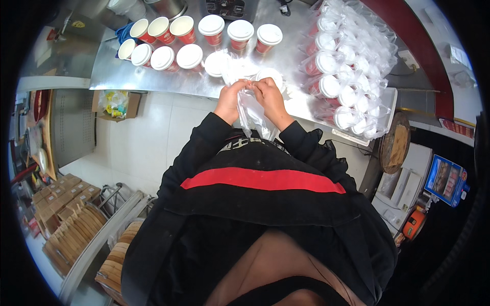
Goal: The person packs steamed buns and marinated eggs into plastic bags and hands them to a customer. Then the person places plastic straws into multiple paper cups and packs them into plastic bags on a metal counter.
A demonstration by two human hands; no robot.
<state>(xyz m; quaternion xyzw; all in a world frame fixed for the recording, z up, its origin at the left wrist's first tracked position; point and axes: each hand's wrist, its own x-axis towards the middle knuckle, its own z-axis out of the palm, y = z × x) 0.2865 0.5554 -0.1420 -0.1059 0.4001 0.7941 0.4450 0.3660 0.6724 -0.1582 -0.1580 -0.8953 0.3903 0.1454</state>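
Both my hands hold a thin clear plastic bag (252,111) over the near edge of the steel counter, their fingertips almost touching. My left hand (230,100) pinches it from the left and my right hand (272,100) from the right; its lower part hangs against my apron. Behind the bag stand a white-lidded paper cup (215,64) and another lidded cup (269,76), partly covered by bag and hand. To the left, more lidded red paper cups (162,58) form a row. Several open cups (182,26) and lidded cups (240,30) stand farther back.
Many lidded cups in clear bags (346,95) crowd the counter's right side, some over a white tray (389,111). A metal container (166,7) and a dark device (229,8) stand at the back. A cardboard box (132,105) is below the counter (111,76) at left.
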